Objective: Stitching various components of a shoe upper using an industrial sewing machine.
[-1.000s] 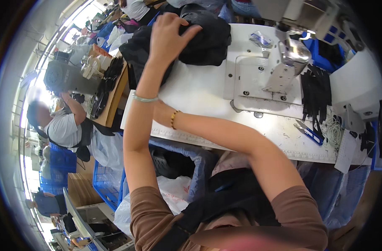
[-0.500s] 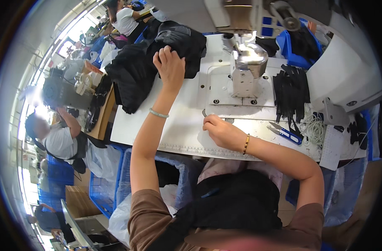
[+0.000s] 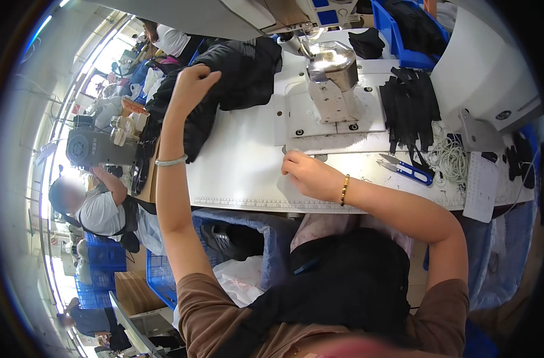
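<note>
My left hand (image 3: 193, 88) is over the heap of black cloth (image 3: 248, 71) at the left of the white worktable (image 3: 248, 155). Its fingers are curled and partly turned away, so whatever they may grip is hidden. Near the table's front edge, my right hand (image 3: 311, 175) is closed, thumb and fingertips together. A small dark curved piece (image 3: 284, 150) shows by those fingertips; I cannot tell if it is held. Behind the right hand stands the sewing machine's raised metal arm (image 3: 333, 77). To its right lie black fabric strips (image 3: 408, 110).
Blue-handled thread snips (image 3: 410, 171) lie right of my right hand, beside tangled white cord (image 3: 450, 158). A blue bin (image 3: 415, 58) of black pieces stands at the back right. Lined crates (image 3: 272, 238) hang below the front edge. Another person (image 3: 102, 209) sits at the far left.
My left hand has shifted left over the black cloth, and its fingers are more curled. My right hand stays near the same spot by the front edge. The whole view has turned slightly.
</note>
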`<state>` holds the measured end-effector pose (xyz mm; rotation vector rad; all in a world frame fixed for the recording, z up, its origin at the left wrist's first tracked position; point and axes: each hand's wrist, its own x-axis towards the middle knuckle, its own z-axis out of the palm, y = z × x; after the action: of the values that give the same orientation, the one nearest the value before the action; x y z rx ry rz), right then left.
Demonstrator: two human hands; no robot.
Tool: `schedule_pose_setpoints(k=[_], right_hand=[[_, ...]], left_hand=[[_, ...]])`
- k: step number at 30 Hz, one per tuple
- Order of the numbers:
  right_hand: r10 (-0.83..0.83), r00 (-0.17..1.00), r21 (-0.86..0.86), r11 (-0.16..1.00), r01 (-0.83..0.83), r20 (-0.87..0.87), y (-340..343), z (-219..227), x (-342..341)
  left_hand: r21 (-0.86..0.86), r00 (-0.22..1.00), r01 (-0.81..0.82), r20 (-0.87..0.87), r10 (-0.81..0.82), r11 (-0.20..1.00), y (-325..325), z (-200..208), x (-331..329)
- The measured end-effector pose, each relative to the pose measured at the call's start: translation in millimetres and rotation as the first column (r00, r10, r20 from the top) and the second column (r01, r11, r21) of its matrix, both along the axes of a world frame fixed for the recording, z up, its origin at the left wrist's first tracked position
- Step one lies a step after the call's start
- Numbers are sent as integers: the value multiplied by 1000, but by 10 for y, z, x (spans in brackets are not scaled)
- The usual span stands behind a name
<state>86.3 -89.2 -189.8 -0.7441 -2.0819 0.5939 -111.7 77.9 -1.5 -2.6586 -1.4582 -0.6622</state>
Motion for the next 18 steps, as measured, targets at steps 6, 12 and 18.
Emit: schedule_pose_setpoints(k=[6, 12, 18], right_hand=[[-84, 962, -192, 981, 34, -259, 32, 288, 97], [26, 668, -451, 719, -530, -744, -135, 989, 356], [-217, 749, -569, 783, -249, -626, -101, 1038, 566]], left_hand=[[367, 769, -276, 639, -25, 888, -718, 285, 215], [118, 859, -26, 510, -38, 993, -1696, -118, 688], [-16, 757, 132, 647, -90, 991, -1229, -333, 938]])
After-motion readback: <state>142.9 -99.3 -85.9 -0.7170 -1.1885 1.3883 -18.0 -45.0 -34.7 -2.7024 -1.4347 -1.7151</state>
